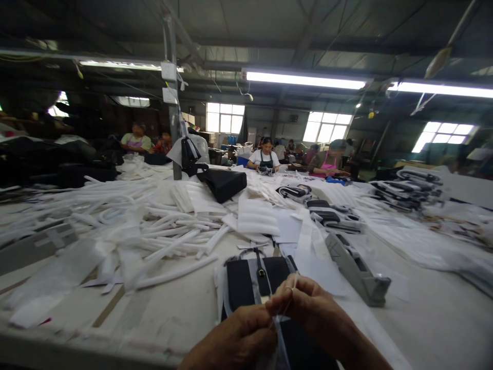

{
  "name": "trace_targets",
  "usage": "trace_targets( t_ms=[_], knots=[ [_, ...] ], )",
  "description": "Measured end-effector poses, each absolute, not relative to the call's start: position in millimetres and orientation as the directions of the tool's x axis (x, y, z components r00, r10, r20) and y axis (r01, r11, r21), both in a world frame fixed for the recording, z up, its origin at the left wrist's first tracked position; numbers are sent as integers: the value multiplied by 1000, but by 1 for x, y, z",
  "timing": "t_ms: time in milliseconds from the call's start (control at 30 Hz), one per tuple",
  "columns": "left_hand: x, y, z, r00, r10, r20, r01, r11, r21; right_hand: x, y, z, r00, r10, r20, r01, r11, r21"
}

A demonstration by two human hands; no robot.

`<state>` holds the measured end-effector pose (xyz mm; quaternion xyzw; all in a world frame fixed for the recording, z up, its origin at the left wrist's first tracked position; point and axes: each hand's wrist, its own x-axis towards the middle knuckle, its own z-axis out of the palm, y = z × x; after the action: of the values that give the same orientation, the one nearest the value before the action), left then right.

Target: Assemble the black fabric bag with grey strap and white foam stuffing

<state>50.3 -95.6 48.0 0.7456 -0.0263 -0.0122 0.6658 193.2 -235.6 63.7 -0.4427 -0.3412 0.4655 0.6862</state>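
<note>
A black bag piece with grey trim (246, 280) lies on the white table (181, 308) right in front of me. My left hand (234, 339) is closed at the bottom of the frame, over the bag's near end. My right hand (304, 303) is closed in a pinch on a thin clear plastic strip (283, 321) that runs between both hands above the bag. What the left fingers hold is hidden.
Several white strips and folded white pads (154, 231) cover the table to the left. A grey tape dispenser (356, 267) lies to the right. A black bag (223, 182) stands farther back by a pole (171, 92). Other people (265, 154) work at the far end.
</note>
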Motion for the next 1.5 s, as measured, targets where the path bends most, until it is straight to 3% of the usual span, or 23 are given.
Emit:
trace_targets(
  t_ms=[167,300,367,433,500,567,633,733,833,967,1067,1167,1333,1500],
  knots=[
    [56,-93,43,992,-115,-43,29,-120,992,192,-223,55,442,897,-16,-500,231,-835],
    [67,-74,52,990,-115,82,-97,-133,986,205,-211,58,467,879,-95,-448,142,-883],
    [79,-51,57,982,-39,183,-187,-176,966,214,-204,64,459,881,-120,-368,66,-927],
    [96,-22,54,961,132,242,-200,-270,942,224,-194,71,449,884,-129,-247,-17,-969],
    [116,10,40,901,343,264,-119,-391,913,232,-180,77,448,882,-143,-74,-122,-990],
    [137,38,16,857,436,273,-21,-502,865,237,-162,81,460,879,-129,182,-235,-955],
    [154,57,-13,868,432,244,39,-550,834,241,-142,81,449,893,-45,510,-297,-807],
    [169,69,-47,932,330,151,61,-554,830,244,-114,75,386,922,-18,845,-361,-395],
    [170,71,-58,965,245,94,48,-517,855,249,-91,67,383,905,-187,914,-401,-68],
    [164,71,-51,988,148,48,5,-343,939,254,-70,62,351,870,-347,936,-337,103],
    [161,71,-48,994,108,-1,19,-165,986,254,-63,64,330,862,-384,944,-303,131],
    [162,69,-49,993,115,23,-12,-96,995,254,-65,70,287,861,-420,957,-247,149],
    [167,65,-52,980,171,98,-86,-76,993,257,-75,80,202,886,-418,979,-186,77],
    [168,64,-50,968,211,133,-95,-184,978,257,-68,84,224,827,-516,970,-243,32]
  ],
)
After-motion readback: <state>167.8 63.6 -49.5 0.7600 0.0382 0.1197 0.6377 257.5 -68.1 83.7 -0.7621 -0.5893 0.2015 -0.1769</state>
